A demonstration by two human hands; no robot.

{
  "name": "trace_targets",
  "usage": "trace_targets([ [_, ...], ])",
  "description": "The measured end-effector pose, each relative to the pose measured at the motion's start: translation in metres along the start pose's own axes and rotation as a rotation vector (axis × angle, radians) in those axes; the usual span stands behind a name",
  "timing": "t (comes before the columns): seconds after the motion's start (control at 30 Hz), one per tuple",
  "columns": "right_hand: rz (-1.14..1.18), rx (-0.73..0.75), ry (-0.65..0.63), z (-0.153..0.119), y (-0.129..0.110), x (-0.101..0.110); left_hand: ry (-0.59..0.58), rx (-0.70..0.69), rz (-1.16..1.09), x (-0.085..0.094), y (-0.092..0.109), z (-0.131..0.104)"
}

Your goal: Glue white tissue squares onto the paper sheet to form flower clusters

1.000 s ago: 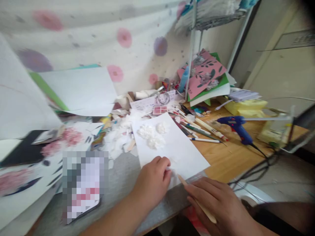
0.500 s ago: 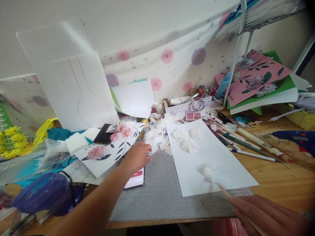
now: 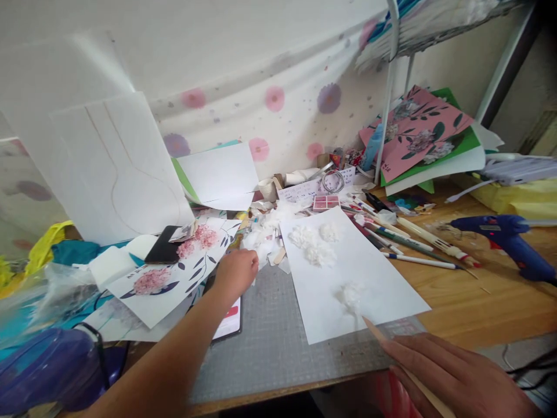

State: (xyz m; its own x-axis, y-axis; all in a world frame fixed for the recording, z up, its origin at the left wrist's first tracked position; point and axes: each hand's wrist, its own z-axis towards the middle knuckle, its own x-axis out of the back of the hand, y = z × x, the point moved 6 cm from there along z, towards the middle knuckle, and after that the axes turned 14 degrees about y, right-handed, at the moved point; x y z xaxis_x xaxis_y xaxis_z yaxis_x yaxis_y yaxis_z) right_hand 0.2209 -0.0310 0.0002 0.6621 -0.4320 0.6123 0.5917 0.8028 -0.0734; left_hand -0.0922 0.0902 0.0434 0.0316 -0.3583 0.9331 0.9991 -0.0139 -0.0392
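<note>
My right hand grips a thin, pointed wooden stick, its tip at the lower edge of a white fluffy tuft. That tuft lies on a white paper sheet, below a group of similar white fluffy clusters. My left hand is closed, fingers curled, beside a heap of white scraps. Whatever it holds is hidden. Under my left forearm, a phone with a lit screen is partly covered.
A grey cutting mat lies under the sheet. Pens and brushes and a blue glue gun lie to the right. At left are a pink-flower picture and a purple container. A vase outline marks a leaning board.
The view has swung right, so everything appears further left. My left hand's fingers have curled in more. The stick tip stays by the lower tuft.
</note>
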Motion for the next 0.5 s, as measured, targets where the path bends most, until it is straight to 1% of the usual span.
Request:
trace_targets([
  [0.07, 0.008, -0.03, -0.016, 0.007, -0.003, 0.004, 0.043, -0.004, -0.086, 0.017, 0.006, 0.003],
  [0.13, 0.026, -0.074, -0.04, 0.015, -0.005, 0.008, 0.068, -0.038, -0.197, 0.036, 0.025, 0.004],
  [0.2, 0.073, -0.142, -0.076, 0.022, -0.006, 0.01, 0.039, -0.108, -0.366, 0.05, 0.058, 0.001],
  [0.27, 0.111, -0.202, -0.114, 0.026, -0.007, 0.009, -0.049, -0.122, -0.732, 0.056, 0.097, -0.005],
  [0.33, 0.133, -0.245, -0.15, 0.028, -0.008, 0.006, -0.125, -0.107, -0.92, 0.051, 0.134, -0.015],
  [0.4, 0.142, -0.261, -0.17, 0.028, -0.009, 0.003, -0.213, -0.087, -0.957, 0.034, 0.163, -0.025],
  [0.43, 0.142, -0.259, -0.17, 0.028, -0.01, 0.002, -0.257, -0.073, -0.943, 0.022, 0.173, -0.03],
  [0.5, 0.131, -0.242, -0.153, 0.028, -0.011, 0.002, -0.308, -0.04, -0.897, 0.0, 0.183, -0.038],
])
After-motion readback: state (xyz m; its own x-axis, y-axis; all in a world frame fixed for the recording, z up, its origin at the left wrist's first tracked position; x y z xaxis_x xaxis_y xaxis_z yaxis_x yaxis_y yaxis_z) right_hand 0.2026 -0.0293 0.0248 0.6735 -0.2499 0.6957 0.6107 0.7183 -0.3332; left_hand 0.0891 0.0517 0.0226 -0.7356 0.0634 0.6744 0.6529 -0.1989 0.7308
